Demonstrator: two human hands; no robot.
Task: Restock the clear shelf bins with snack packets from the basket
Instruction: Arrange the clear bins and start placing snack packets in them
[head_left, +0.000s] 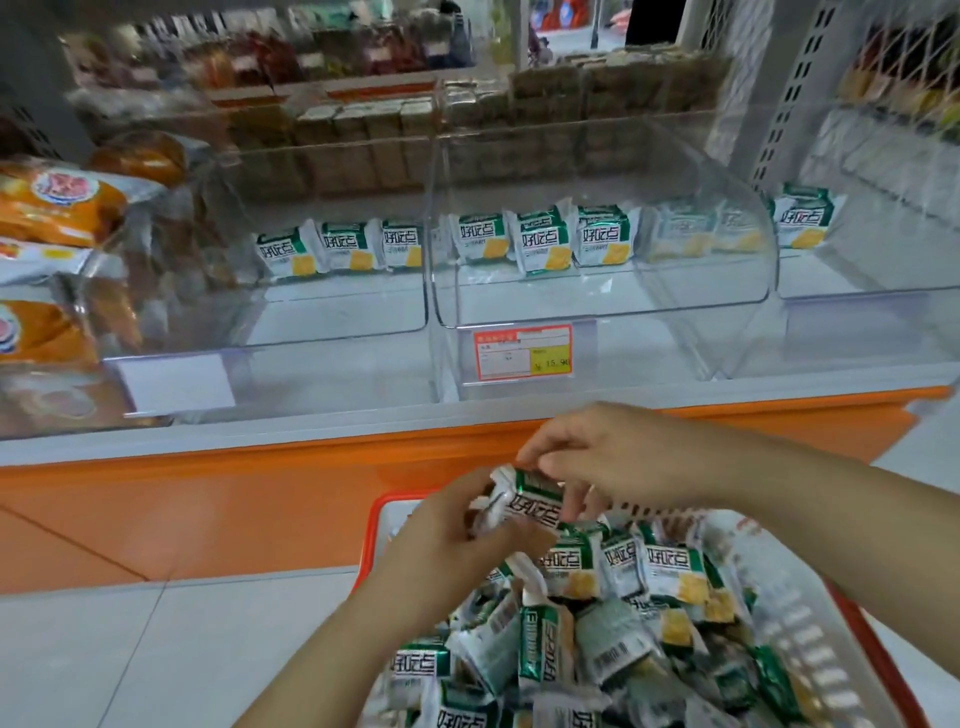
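One snack packet (535, 501) pinched between left grip (457, 532), right grip (613, 457) (above basket (370, 535)).

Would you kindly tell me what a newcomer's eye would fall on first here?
At centre, the left hand and right hand grip a green-and-white snack packet. Below them the red-rimmed basket is heaped with the same packets. Above, the clear shelf bins hold only a thin back row, with a red price tag in front.

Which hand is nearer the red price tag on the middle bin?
Right. The right hand is just below the price tag; the left hand sits lower and further left, over the basket. Both grip a snack packet.
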